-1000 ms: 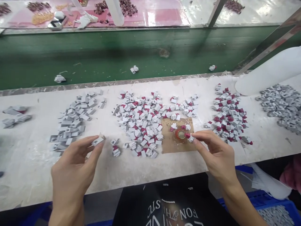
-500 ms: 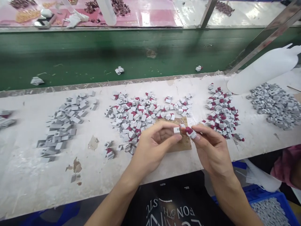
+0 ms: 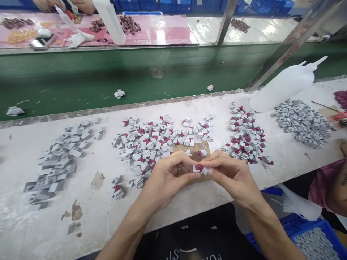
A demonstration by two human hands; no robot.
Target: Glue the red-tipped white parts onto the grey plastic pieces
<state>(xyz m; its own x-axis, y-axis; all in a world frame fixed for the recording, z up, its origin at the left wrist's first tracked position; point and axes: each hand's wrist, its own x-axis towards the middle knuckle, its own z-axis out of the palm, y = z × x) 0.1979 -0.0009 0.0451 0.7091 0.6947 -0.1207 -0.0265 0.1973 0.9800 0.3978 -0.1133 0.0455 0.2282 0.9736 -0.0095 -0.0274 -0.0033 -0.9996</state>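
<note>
The left hand (image 3: pixel 168 177) is being held in a narrow pinch in the head view, its thumb and fingertips gripping the left end of a small grey-and-red piece (image 3: pixel 200 168). The right end is being pinched by the right hand (image 3: pixel 234 177), whose thumb and fingertips are likewise being held almost together. The piece is being held up between the two hands, over the counter (image 3: pixel 93 224) and near a brown card (image 3: pixel 179 147), which is being partly hidden by the hands. Just left of the card, a large mixed pile (image 3: pixel 148 144) of grey and red pieces is lying. Farther left, a heap of plain grey blocks (image 3: pixel 65 155) is being displayed. To the right, a smaller mixed pile (image 3: pixel 246 135) is lying near a white bottle (image 3: pixel 282 88). Beyond the counter, a few loose pieces are being carried on a green strip (image 3: pixel 168 85).
</note>
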